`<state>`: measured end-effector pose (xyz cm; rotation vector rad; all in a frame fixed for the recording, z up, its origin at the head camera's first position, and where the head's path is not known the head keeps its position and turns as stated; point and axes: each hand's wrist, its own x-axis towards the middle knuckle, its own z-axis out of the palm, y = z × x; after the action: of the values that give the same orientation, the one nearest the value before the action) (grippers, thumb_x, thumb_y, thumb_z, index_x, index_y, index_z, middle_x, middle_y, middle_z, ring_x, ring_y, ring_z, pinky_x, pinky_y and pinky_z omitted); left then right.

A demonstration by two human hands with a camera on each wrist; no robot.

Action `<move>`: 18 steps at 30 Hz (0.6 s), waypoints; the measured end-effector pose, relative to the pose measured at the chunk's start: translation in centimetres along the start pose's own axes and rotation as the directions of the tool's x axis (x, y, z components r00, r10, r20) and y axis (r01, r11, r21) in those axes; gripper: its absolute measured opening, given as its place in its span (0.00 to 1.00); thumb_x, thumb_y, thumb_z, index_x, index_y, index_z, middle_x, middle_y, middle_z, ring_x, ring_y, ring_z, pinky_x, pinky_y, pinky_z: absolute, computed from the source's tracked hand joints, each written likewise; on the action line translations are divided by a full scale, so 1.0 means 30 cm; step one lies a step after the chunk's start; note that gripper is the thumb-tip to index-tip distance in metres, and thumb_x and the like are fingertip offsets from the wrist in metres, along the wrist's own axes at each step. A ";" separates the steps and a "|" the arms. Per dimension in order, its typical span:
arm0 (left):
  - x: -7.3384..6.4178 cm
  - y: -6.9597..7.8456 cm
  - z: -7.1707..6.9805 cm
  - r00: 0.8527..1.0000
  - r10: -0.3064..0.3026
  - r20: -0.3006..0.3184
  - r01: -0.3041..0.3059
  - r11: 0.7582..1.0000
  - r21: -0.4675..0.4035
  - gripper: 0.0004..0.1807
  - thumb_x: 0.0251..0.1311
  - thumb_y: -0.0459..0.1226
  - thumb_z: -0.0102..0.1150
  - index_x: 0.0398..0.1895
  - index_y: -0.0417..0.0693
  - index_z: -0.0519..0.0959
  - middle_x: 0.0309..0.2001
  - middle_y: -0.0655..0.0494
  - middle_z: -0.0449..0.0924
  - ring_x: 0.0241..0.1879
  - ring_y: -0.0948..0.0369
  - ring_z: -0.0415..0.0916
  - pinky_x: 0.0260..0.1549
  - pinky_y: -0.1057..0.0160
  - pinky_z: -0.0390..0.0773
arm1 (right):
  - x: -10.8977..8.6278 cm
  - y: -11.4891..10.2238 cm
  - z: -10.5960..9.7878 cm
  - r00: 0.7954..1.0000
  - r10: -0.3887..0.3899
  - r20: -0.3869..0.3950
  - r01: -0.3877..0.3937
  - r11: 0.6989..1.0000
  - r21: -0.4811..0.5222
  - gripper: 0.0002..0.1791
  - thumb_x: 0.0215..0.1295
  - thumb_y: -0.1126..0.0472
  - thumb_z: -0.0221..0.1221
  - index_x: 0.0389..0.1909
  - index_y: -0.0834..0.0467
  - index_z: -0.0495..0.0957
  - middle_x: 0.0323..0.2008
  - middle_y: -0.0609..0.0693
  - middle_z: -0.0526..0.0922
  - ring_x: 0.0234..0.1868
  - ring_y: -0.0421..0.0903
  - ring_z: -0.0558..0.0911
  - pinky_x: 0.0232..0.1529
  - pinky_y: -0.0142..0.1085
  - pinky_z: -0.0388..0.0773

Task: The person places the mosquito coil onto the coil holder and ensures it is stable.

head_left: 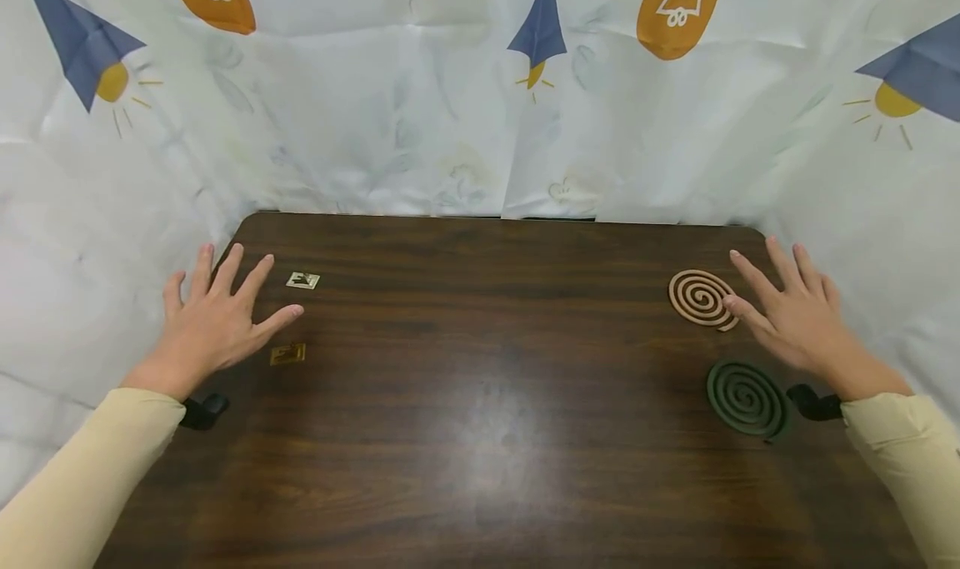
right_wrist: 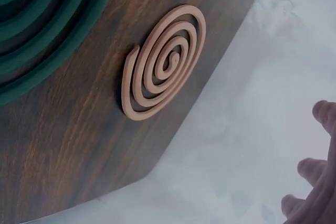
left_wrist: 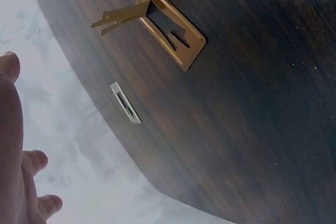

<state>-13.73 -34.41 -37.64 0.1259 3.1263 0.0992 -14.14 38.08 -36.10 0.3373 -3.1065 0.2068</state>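
Note:
My left hand (head_left: 213, 319) is held with fingers spread at the left of the table, holding nothing. Beside it lie two small metal mosquito coil stands: a silver one (head_left: 303, 280) farther back and a brass one (head_left: 288, 353) nearer. In the left wrist view the brass stand's forked tongue is bent up from its rectangular frame. My right hand (head_left: 802, 319), also spread and holding nothing, is at the right; its thumb overlaps the edge of a tan mosquito coil (head_left: 701, 297) in the head view. A larger-looking green mosquito coil (head_left: 747, 399) lies nearer the front.
The dark wood-grain table (head_left: 465, 344) has rounded back corners. A pale printed sheet (head_left: 450, 111) with rocket and orange shapes hangs behind it and along both sides. Black straps (head_left: 202, 411) sit at both wrists, by the cream sleeves (head_left: 97, 477).

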 end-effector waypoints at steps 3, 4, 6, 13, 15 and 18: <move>0.005 -0.005 0.000 1.000 0.008 -0.008 -0.008 1.000 0.012 0.52 0.69 0.73 0.42 0.86 0.57 0.44 0.84 0.34 0.34 0.82 0.33 0.21 0.66 0.21 0.35 | 0.006 0.006 -0.004 1.000 0.005 -0.003 -0.005 1.000 0.027 0.38 0.83 0.39 0.41 0.85 0.41 0.38 0.84 0.58 0.24 0.83 0.71 0.26 0.67 0.81 0.39; 0.006 -0.006 0.000 1.000 0.011 -0.009 -0.010 1.000 0.015 0.52 0.68 0.73 0.42 0.86 0.57 0.44 0.84 0.34 0.34 0.82 0.33 0.21 0.66 0.21 0.35 | 0.008 0.008 -0.005 1.000 0.007 -0.003 -0.006 0.999 0.033 0.38 0.83 0.39 0.41 0.85 0.41 0.38 0.84 0.58 0.24 0.83 0.71 0.26 0.67 0.81 0.39; 0.006 -0.009 0.003 1.000 0.017 -0.007 -0.016 1.000 0.018 0.52 0.69 0.72 0.42 0.86 0.57 0.44 0.84 0.34 0.35 0.82 0.33 0.21 0.66 0.21 0.35 | 0.014 0.012 -0.006 1.000 0.009 -0.007 -0.008 0.999 0.048 0.38 0.83 0.40 0.41 0.85 0.42 0.39 0.84 0.59 0.26 0.83 0.72 0.27 0.66 0.82 0.39; 0.011 -0.024 0.018 0.999 0.031 -0.018 -0.031 0.999 0.007 0.52 0.68 0.72 0.45 0.86 0.56 0.46 0.84 0.34 0.39 0.83 0.33 0.25 0.65 0.21 0.36 | 0.031 0.026 -0.004 1.000 -0.008 -0.014 0.010 0.993 0.114 0.37 0.84 0.43 0.42 0.85 0.46 0.41 0.84 0.63 0.28 0.82 0.74 0.32 0.67 0.82 0.39; 0.015 -0.030 0.022 0.999 0.037 -0.022 -0.037 0.999 0.006 0.52 0.68 0.72 0.46 0.85 0.57 0.48 0.84 0.34 0.41 0.83 0.34 0.27 0.65 0.21 0.37 | 0.032 0.029 -0.003 1.000 -0.023 -0.016 0.025 0.990 0.140 0.37 0.84 0.44 0.42 0.85 0.48 0.41 0.84 0.65 0.29 0.81 0.77 0.34 0.69 0.80 0.38; 0.023 -0.041 0.027 0.999 0.048 -0.019 -0.047 0.999 0.008 0.51 0.68 0.72 0.46 0.85 0.58 0.48 0.84 0.35 0.42 0.84 0.35 0.27 0.66 0.22 0.37 | 0.035 0.034 0.001 0.999 -0.040 -0.025 0.044 0.983 0.180 0.36 0.85 0.46 0.42 0.85 0.50 0.42 0.83 0.69 0.30 0.79 0.81 0.36 0.71 0.78 0.36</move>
<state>-14.49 -35.53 -38.55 0.2007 3.1434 0.0896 -15.38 38.83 -36.22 0.4001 -3.0628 0.4905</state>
